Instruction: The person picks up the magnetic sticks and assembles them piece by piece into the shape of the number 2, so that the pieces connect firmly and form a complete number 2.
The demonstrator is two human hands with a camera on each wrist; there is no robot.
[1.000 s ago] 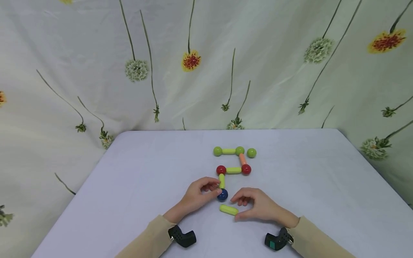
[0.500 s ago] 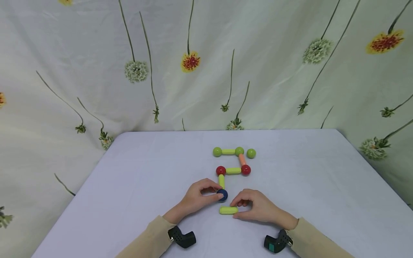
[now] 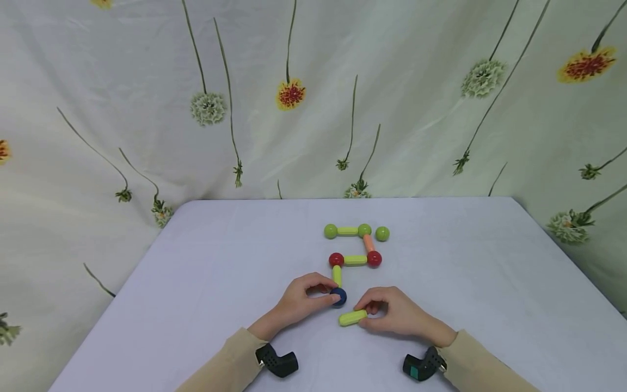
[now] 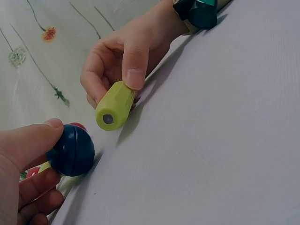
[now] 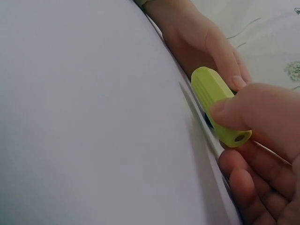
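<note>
My left hand (image 3: pixel 305 294) pinches a dark blue ball (image 4: pixel 71 151) between thumb and fingers at the near end of a chain of rods and balls. A yellow-green magnetic rod (image 3: pixel 352 318) is pinched near its right end by my right hand (image 3: pixel 395 311). In the left wrist view, the rod's free end shows a round grey metal spot and is apart from the ball. Beyond the blue ball, a yellow-green rod (image 3: pixel 337 276) leads to a red ball (image 3: pixel 336 259). In the right wrist view, the held rod hides most of the ball.
Farther along the chain are a second red ball (image 3: pixel 374 258), an orange rod (image 3: pixel 369 243) and two green balls joined by a rod (image 3: pixel 348 231). A loose green ball (image 3: pixel 382 233) lies to their right. A flowered cloth (image 3: pixel 416 109) hangs behind the white table (image 3: pixel 220 245).
My right hand now pinches the rod, which has swung from slanting, through level, to its left end pointing nearer me. It has shifted slightly right. The left hand stays at the blue ball.
</note>
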